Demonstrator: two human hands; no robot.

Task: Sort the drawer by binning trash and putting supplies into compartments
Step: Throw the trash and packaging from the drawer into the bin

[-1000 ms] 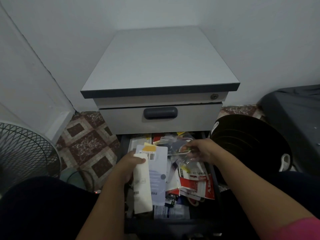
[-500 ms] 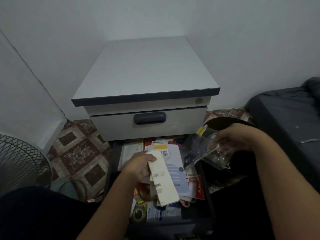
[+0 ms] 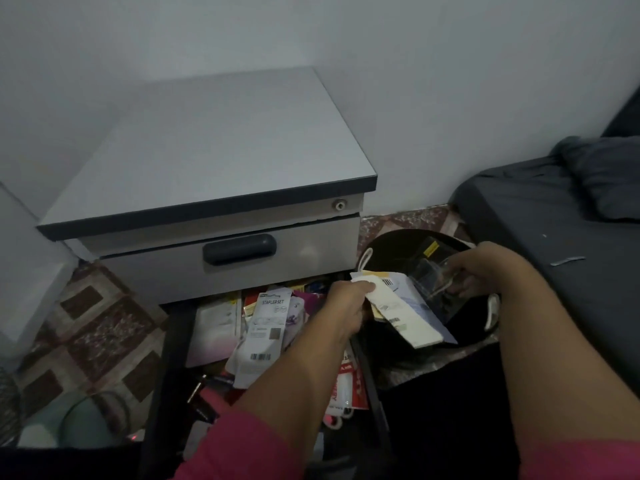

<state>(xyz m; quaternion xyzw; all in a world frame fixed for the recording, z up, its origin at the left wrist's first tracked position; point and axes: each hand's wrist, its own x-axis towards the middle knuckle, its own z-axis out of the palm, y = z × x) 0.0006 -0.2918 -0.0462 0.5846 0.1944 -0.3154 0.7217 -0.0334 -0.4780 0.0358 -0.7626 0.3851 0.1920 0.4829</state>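
Clear plastic packaging (image 3: pixel 431 277) is gripped by the right hand (image 3: pixel 479 271) over the black bin (image 3: pixel 391 242) (at 3 o'clock of the drawer (image 3: pixel 169 341)); card packets (image 3: pixel 405 311) are pinched by the left hand (image 3: pixel 346 308).

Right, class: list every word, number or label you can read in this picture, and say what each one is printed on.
"STAPLER SET": on the white card pack in the open drawer.
Barcodes on that pack and on the card in the left hand: digits too small.
Red packet lettering: hidden and blurred.
Yellow sticker in the bin: unreadable.
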